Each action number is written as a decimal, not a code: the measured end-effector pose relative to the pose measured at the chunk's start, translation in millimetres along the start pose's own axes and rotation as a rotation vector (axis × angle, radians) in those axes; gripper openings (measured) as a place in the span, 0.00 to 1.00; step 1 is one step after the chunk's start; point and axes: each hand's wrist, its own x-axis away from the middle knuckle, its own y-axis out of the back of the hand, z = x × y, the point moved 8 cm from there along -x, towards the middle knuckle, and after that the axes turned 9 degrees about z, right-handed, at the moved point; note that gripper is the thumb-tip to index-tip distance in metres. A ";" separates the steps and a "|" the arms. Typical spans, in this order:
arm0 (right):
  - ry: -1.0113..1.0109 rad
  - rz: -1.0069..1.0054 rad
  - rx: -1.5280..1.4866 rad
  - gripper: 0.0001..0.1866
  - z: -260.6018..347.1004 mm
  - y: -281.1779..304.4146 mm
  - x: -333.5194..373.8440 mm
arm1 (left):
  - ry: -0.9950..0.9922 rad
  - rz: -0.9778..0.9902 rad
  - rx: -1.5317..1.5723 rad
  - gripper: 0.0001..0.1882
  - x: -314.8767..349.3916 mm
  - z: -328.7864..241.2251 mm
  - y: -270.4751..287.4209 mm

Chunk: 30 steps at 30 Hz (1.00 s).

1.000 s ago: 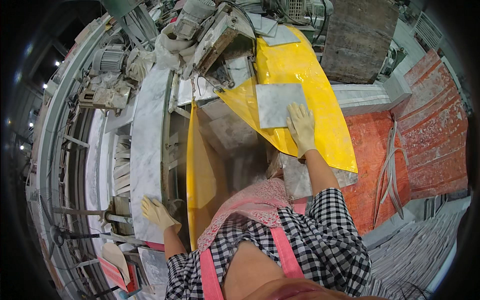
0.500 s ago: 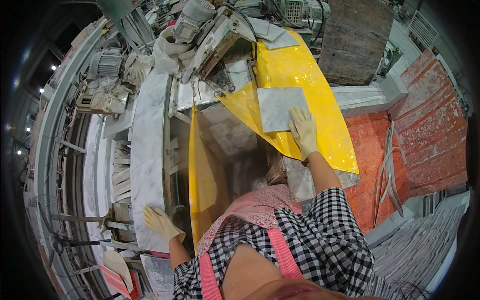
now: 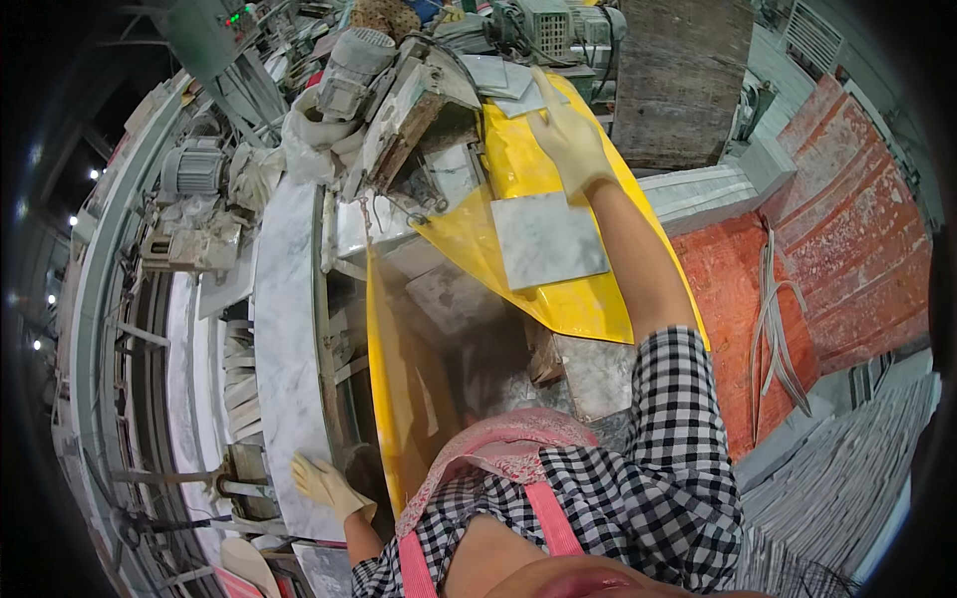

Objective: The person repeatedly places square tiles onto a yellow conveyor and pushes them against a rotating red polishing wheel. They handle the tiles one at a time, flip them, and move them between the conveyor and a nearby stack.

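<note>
Upper-centre grey square stone tiles (image 3: 517,100) and left-side long white marble slab (image 3: 285,319) are overlapped by cream-gloved right hand (image 3: 571,143) and left hand (image 3: 332,486) respectively, fingers parted.

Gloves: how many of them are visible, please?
2: one glove on the left hand, upon the marble slab; another on the right hand, near the far tiles. More may be hidden.

The scene is viewed from the person's head through a wide fisheye lens, faced down and forward; the checked shirt (image 3: 638,488) is caught close at the lower edge, the left hand (image 3: 331,486) and right hand (image 3: 573,145) are taken in farther off, and edges are bowed.
</note>
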 end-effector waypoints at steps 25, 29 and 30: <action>-0.022 0.483 -0.410 0.28 -60.0 -122.5 99.0 | 0.130 0.047 0.532 0.35 26.6 54.4 50.0; 0.104 0.408 0.013 0.28 -118.3 -140.4 162.3 | 0.463 0.137 0.256 0.40 32.3 143.8 22.5; 0.190 0.406 0.277 0.27 -120.4 -145.0 167.2 | 0.481 0.165 0.327 0.40 42.2 155.4 10.7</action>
